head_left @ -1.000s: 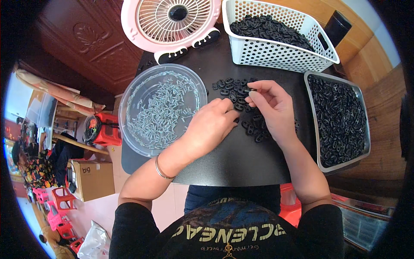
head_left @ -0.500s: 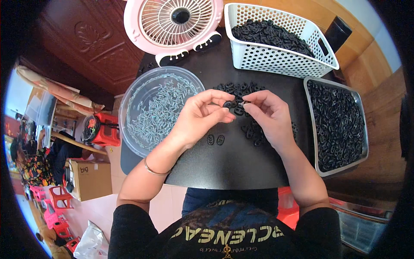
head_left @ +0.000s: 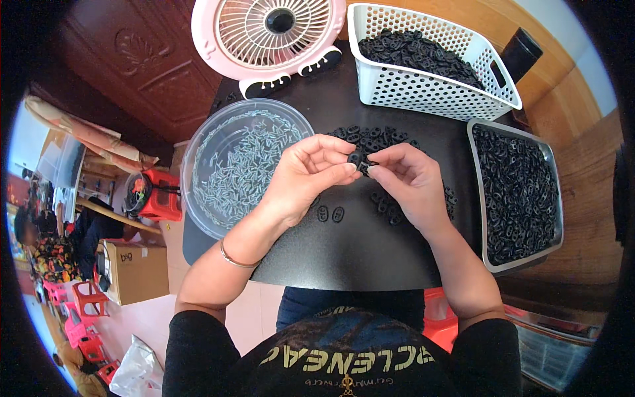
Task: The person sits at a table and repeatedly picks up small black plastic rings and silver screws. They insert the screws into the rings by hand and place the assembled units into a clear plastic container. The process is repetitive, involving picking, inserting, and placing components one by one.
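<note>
Over the middle of the table, my left hand (head_left: 301, 175) pinches a small black plastic piece (head_left: 355, 159) between thumb and fingers. My right hand (head_left: 413, 188) meets it from the right, thumb and forefinger pressed together at the piece's edge. What lies between those right fingertips is too small to make out; a pale glint shows there. Beyond and beneath both hands lies a loose pile of black two-holed oval pieces (head_left: 377, 137), partly hidden by the fingers. Two oval pieces (head_left: 331, 214) lie apart, near my left wrist.
A clear round tub (head_left: 188, 178) of small silvery metal pieces stands left. Behind are a pink fan (head_left: 264, 65) and a white perforated basket (head_left: 423, 92) of black pieces. On the right is a metal-rimmed tray (head_left: 483, 218) of black ovals. A cardboard box (head_left: 142, 271) stands beyond the table.
My right fingertips have moved slightly left and down, closing the gap to my left fingers. The black piece in my left hand has turned and now sits against the right fingertips.
</note>
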Motion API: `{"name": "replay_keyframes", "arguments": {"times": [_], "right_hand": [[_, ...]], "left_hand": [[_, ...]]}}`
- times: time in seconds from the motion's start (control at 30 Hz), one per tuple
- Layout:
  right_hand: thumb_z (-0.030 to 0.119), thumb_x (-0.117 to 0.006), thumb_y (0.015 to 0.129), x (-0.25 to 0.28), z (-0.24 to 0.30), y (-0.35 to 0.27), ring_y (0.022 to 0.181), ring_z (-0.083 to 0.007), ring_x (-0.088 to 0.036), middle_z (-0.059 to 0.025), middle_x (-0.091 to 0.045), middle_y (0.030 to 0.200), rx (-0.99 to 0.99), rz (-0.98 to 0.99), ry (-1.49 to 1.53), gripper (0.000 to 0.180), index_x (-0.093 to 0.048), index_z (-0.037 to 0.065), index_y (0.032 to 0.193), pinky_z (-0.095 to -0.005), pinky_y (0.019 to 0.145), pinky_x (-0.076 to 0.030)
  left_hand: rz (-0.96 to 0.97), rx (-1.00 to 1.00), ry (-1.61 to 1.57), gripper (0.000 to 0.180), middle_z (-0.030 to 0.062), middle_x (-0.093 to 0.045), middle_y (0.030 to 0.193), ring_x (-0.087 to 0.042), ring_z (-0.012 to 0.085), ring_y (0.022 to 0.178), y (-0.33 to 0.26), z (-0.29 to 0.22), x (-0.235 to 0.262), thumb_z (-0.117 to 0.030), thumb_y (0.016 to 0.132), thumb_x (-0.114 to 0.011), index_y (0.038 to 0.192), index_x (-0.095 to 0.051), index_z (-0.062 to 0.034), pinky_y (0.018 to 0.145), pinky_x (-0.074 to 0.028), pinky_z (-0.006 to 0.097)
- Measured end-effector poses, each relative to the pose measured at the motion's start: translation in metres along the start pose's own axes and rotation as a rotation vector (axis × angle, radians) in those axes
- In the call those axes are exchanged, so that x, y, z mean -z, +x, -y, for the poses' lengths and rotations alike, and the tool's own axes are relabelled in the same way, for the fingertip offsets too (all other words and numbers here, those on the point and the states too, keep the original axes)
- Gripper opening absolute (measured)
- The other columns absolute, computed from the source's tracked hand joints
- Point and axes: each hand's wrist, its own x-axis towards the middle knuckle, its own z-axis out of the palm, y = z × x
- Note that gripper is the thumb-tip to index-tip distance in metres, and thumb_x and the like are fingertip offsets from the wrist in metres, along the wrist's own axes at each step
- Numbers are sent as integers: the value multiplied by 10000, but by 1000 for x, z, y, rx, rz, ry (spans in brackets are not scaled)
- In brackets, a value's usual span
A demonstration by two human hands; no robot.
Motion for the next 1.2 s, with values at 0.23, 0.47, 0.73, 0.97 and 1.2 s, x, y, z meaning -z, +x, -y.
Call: {"name": "replay_keyframes", "arguments": {"times": [0.23,0.47,0.73,0.97,1.2], "right_hand": [[-6,-598,780,-1,1,0,745,-66,-570,-35,-608,829,-3,16,39,128,-589,-2,908,-200,672,-460],[-4,-608,776,-1,2,-1,726,-54,-557,-33,-598,814,35,21,-19,135,-585,5,909,-181,642,-445],[-2,-618,770,-1,2,-1,725,-67,-575,-44,-600,811,-50,31,66,151,-550,8,904,-190,655,-465],[-6,-622,765,-1,6,-1,723,-94,-596,-65,-608,804,-92,45,86,143,-544,1,886,-203,659,-478],[-10,-622,764,-1,7,-2,719,-92,-596,-65,-609,800,-82,30,80,131,-542,7,866,-206,660,-481]], "left_hand": [[2,1,51,202,53,-624,816,-603,101,751,0,-1,2,38,762,-615,954,-565,-2,694,-491,211],[19,15,32,208,36,-617,813,-592,83,756,-3,-4,-2,47,751,-623,944,-570,-10,709,-483,201],[39,8,19,212,35,-615,803,-593,84,753,-2,-3,-2,48,752,-622,950,-568,-4,701,-483,196],[56,-12,68,201,43,-616,799,-593,85,746,-3,-2,-2,52,754,-616,943,-568,4,696,-484,195],[78,-29,94,191,50,-620,802,-593,87,750,-2,-2,-2,56,758,-608,938,-567,9,698,-484,196]]}}
